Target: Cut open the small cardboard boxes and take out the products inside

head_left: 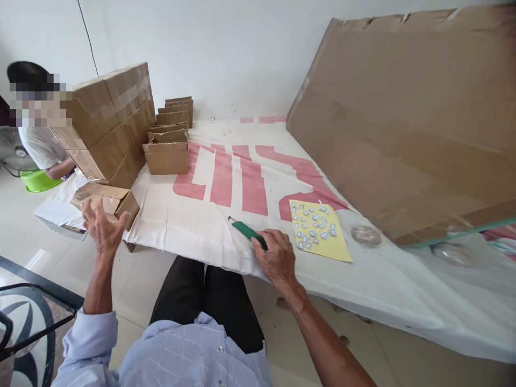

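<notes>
A green utility knife (245,231) is gripped in my right hand (278,255), low over the front part of the cloth-covered table, its blade end pointing up and left. To the right of that hand lies a yellow sheet (342,242) dotted with several small pale pieces. My left hand (102,224) is raised with fingers spread and holds nothing. Just behind it, at the table's left end, a small cardboard box (129,207) sits partly hidden by the fingers; I cannot tell whether they touch.
Stacked taped cartons (124,118) stand at the back left, beside a row of small open boxes (167,158). A large cardboard panel (411,118) leans at the right, with a clear tape roll (366,235) near it. Another person (38,145) is behind the cartons.
</notes>
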### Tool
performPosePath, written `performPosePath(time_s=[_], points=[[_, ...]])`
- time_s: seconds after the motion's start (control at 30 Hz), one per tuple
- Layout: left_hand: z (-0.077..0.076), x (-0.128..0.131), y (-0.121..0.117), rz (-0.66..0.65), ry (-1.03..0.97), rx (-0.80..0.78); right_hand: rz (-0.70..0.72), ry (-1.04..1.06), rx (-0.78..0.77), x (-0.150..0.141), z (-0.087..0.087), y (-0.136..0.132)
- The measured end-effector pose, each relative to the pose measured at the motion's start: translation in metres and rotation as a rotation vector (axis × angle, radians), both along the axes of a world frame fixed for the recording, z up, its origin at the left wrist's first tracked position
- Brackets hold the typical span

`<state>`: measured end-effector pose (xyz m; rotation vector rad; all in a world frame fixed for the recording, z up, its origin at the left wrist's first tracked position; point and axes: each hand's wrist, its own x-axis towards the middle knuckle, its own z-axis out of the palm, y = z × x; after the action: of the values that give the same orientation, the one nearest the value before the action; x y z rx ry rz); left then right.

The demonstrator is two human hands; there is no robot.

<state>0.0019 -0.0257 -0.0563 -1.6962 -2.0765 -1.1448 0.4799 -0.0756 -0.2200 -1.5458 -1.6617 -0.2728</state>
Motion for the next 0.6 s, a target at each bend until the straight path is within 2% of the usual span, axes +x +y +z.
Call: performPosePath(time_s=[0.07,0.13,0.23,0.3,0.4,0.5,0.6], points=[[0.001,-0.018,0.009,0.027,0.012,-0.099,0.01,0.016,-0.015,-0.001,0.0,0.0],[-0.005,-0.023,0.014,-0.011,0.046,-0.167,0.013,0.036,-0.039,-0.002,0.001,0.001],[-0.017,-0.013,0.013,-0.059,0.082,-0.142,0.003,0.041,-0.076,-0.004,0.003,0.004],[-0.018,-0.006,0.011,-0.103,0.077,-0.115,0.001,0.035,-0.098,-0.005,0.004,0.007],[-0.009,-0.015,0.015,-0.088,-0.008,-0.032,0.005,0.032,-0.126,-0.008,0.007,0.01],[0.009,-0.051,0.033,0.122,-0.19,0.095,0.005,0.033,-0.137,-0.008,0.009,0.01],[0.023,-0.088,0.053,0.219,-0.417,0.004,0.007,0.023,-0.137,-0.004,0.007,0.008]])
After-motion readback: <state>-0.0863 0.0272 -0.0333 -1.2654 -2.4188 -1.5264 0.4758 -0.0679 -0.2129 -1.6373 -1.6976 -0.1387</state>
